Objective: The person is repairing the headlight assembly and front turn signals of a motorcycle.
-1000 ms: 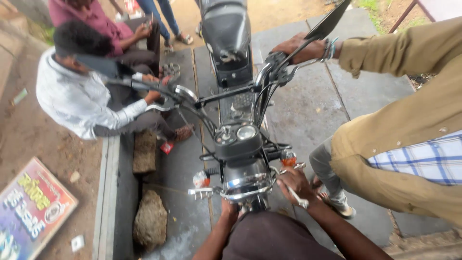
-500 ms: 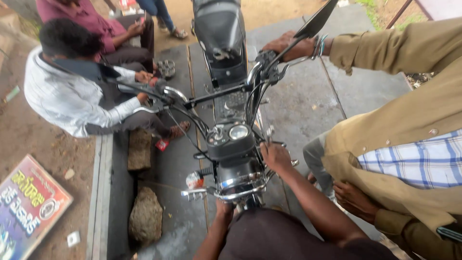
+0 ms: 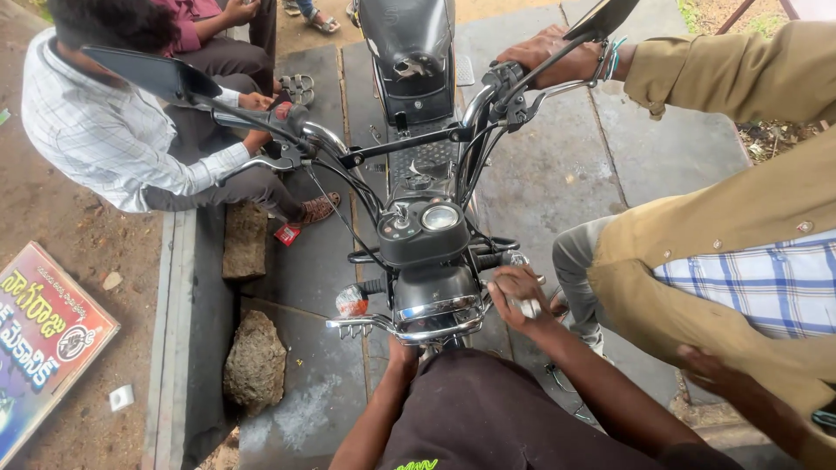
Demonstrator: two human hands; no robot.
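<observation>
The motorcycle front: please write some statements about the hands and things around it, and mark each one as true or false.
1. The right hand is at the right side of the headlight. True.
2. The left hand is plainly visible on top of the speedometer. False: it reaches under the headlight and is hidden there.
3. Another person's hand holds the right handlebar. True.
4. The orange turn signal lies on the ground. False: it is mounted at the left of the headlight.
5. A rock lies on the ground at the left of the motorcycle. True.
</observation>
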